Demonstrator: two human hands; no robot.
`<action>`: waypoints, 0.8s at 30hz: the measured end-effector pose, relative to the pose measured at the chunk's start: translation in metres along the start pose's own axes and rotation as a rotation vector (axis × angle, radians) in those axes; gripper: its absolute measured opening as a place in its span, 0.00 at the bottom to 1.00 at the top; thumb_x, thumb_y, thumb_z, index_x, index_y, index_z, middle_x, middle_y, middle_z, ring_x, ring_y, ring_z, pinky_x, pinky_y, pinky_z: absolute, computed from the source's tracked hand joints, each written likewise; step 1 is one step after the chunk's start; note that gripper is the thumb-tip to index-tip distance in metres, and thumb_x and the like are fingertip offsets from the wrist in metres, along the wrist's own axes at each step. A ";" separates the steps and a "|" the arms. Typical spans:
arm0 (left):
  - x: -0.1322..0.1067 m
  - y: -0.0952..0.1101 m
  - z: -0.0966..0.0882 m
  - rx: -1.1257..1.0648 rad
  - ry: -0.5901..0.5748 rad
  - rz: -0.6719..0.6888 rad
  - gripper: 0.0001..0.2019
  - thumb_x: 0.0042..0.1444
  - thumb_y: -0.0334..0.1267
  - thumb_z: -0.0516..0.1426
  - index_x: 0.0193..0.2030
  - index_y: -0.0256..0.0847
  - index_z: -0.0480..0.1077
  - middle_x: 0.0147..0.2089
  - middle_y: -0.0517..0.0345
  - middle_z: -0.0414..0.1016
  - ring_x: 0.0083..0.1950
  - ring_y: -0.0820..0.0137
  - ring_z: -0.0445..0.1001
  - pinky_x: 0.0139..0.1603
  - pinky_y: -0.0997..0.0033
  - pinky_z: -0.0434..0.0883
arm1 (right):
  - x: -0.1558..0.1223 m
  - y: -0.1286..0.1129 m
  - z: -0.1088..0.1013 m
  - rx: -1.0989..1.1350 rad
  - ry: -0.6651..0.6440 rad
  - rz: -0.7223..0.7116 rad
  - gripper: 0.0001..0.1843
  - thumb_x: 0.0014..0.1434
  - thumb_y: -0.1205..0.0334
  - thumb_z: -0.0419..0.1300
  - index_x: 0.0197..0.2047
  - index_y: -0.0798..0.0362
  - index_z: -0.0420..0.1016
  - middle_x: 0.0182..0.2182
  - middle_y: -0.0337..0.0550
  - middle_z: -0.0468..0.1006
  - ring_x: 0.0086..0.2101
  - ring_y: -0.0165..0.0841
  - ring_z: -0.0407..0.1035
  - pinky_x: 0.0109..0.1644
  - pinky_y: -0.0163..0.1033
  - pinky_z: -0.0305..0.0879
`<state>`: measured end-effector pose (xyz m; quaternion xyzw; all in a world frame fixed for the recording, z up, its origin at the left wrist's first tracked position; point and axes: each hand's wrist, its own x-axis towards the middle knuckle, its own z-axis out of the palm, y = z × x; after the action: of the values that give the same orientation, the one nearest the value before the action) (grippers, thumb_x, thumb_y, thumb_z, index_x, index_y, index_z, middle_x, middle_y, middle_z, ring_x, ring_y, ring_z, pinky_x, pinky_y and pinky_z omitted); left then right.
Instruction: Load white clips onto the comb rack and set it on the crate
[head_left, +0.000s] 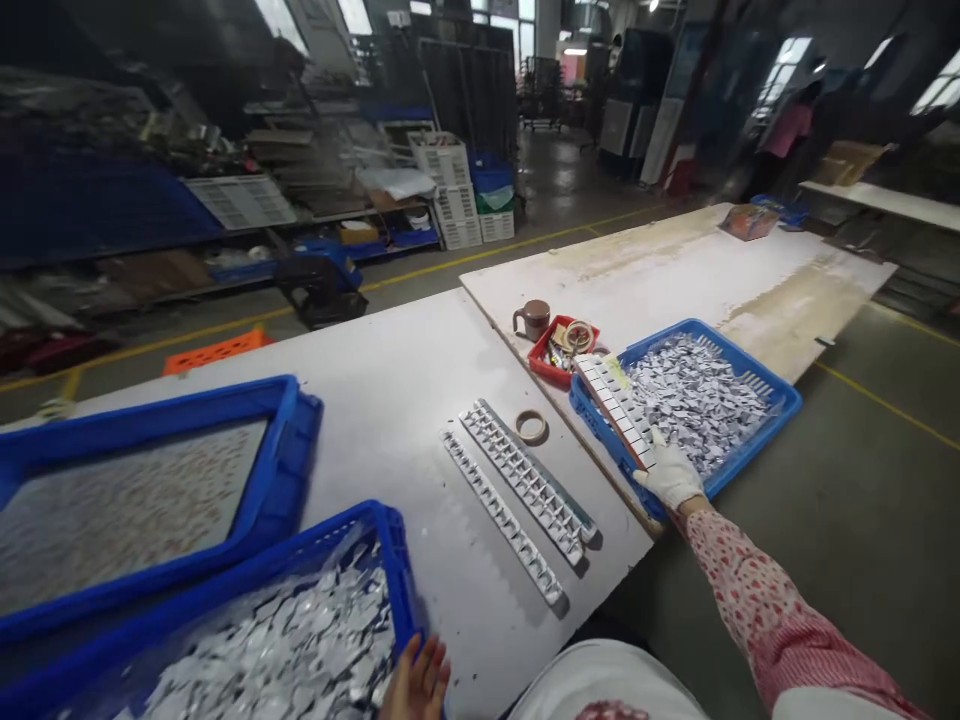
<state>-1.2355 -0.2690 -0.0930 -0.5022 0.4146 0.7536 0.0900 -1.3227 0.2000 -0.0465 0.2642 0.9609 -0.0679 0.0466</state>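
On the right of the head view, the gloved right hand (670,474) closes on the near end of a white rack (619,407). The rack lies tilted along the left rim of a blue crate (780,415) of silvery parts, reaching away from the fingers (660,440). At the bottom edge, the bare left hand (417,682) rests on a nearer crate's (394,570) corner, fingers seemingly loosely spread. Two racks (525,495) and a tape ring (531,427) lie on the table (390,400) between them.
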 end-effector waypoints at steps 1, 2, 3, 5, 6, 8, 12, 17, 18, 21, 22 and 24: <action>-0.008 -0.006 0.009 -0.015 -0.007 0.004 0.08 0.56 0.40 0.54 0.40 0.46 0.72 0.40 0.57 0.77 0.45 0.69 0.76 0.37 0.74 0.74 | -0.001 -0.003 -0.001 -0.018 0.048 -0.018 0.53 0.46 0.46 0.65 0.68 0.57 0.48 0.53 0.64 0.67 0.52 0.52 0.62 0.53 0.50 0.58; -0.014 -0.011 0.018 -0.028 -0.011 0.001 0.08 0.58 0.38 0.53 0.41 0.45 0.72 0.41 0.56 0.77 0.42 0.70 0.77 0.37 0.74 0.74 | -0.003 -0.008 -0.002 -0.021 0.106 -0.046 0.51 0.47 0.46 0.64 0.68 0.57 0.49 0.55 0.65 0.65 0.55 0.54 0.59 0.56 0.52 0.56; -0.019 -0.015 0.026 -0.038 -0.017 -0.005 0.08 0.59 0.37 0.52 0.42 0.44 0.71 0.41 0.55 0.76 0.41 0.71 0.77 0.37 0.74 0.73 | -0.005 -0.015 -0.003 -0.004 0.155 -0.092 0.48 0.50 0.46 0.62 0.67 0.57 0.51 0.57 0.64 0.63 0.58 0.54 0.55 0.58 0.54 0.53; -0.025 -0.022 0.039 -0.052 -0.027 -0.011 0.08 0.61 0.35 0.52 0.43 0.42 0.71 0.41 0.54 0.76 0.39 0.72 0.77 0.37 0.74 0.73 | -0.010 -0.037 0.003 0.101 0.171 -0.251 0.39 0.56 0.48 0.57 0.66 0.55 0.55 0.59 0.60 0.63 0.59 0.51 0.53 0.61 0.53 0.52; -0.026 -0.026 0.043 -0.056 -0.031 -0.012 0.08 0.61 0.34 0.52 0.44 0.41 0.71 0.42 0.53 0.76 0.39 0.72 0.76 0.37 0.74 0.73 | -0.014 -0.051 0.009 0.175 0.116 -0.352 0.35 0.58 0.49 0.55 0.65 0.54 0.57 0.58 0.57 0.64 0.59 0.48 0.55 0.61 0.50 0.53; -0.028 -0.031 0.048 -0.061 -0.044 -0.013 0.09 0.62 0.35 0.52 0.45 0.41 0.70 0.42 0.53 0.76 0.38 0.72 0.76 0.37 0.73 0.72 | -0.025 -0.082 0.029 0.319 -0.084 -0.551 0.30 0.58 0.52 0.55 0.62 0.52 0.62 0.56 0.52 0.69 0.56 0.42 0.60 0.61 0.44 0.56; -0.029 -0.040 0.047 -0.064 -0.041 -0.005 0.09 0.63 0.36 0.51 0.47 0.41 0.69 0.43 0.53 0.75 0.40 0.73 0.76 0.40 0.73 0.72 | -0.053 -0.126 0.078 0.347 -0.437 -0.573 0.34 0.51 0.55 0.61 0.62 0.50 0.62 0.53 0.48 0.72 0.52 0.40 0.65 0.58 0.42 0.60; -0.024 -0.062 0.041 -0.010 0.003 -0.001 0.10 0.63 0.37 0.52 0.49 0.42 0.68 0.48 0.51 0.74 0.44 0.71 0.75 0.42 0.72 0.70 | -0.081 -0.123 0.116 0.252 -0.441 -0.459 0.40 0.50 0.56 0.61 0.65 0.55 0.57 0.53 0.55 0.70 0.53 0.44 0.65 0.57 0.44 0.60; -0.020 -0.068 0.041 0.029 0.003 -0.003 0.11 0.63 0.38 0.52 0.50 0.41 0.68 0.50 0.50 0.73 0.46 0.70 0.74 0.42 0.72 0.70 | -0.084 -0.120 0.119 0.243 -0.434 -0.467 0.41 0.50 0.57 0.62 0.65 0.55 0.56 0.53 0.56 0.70 0.53 0.44 0.64 0.57 0.44 0.59; -0.006 -0.091 0.047 0.199 -0.020 -0.025 0.14 0.61 0.41 0.54 0.52 0.41 0.67 0.58 0.48 0.69 0.54 0.66 0.70 0.45 0.71 0.68 | -0.089 -0.115 0.124 0.275 -0.468 -0.560 0.44 0.47 0.56 0.64 0.66 0.54 0.56 0.54 0.54 0.69 0.54 0.44 0.62 0.59 0.43 0.58; -0.001 -0.099 0.051 0.257 -0.027 -0.035 0.16 0.60 0.42 0.55 0.53 0.41 0.66 0.60 0.47 0.67 0.57 0.64 0.68 0.47 0.69 0.68 | -0.088 -0.115 0.126 0.296 -0.500 -0.585 0.43 0.48 0.55 0.64 0.66 0.53 0.56 0.53 0.53 0.70 0.54 0.44 0.63 0.58 0.43 0.58; 0.009 -0.113 0.059 0.346 -0.048 -0.042 0.19 0.57 0.41 0.57 0.55 0.41 0.65 0.63 0.46 0.63 0.61 0.62 0.65 0.53 0.66 0.66 | -0.083 -0.115 0.129 0.339 -0.541 -0.584 0.39 0.50 0.55 0.62 0.64 0.50 0.59 0.51 0.49 0.73 0.51 0.41 0.66 0.56 0.42 0.60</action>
<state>-1.2180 -0.1575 -0.1518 -0.4696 0.5253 0.6806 0.2009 -1.3037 0.0409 -0.1511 -0.0421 0.9239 -0.3017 0.2316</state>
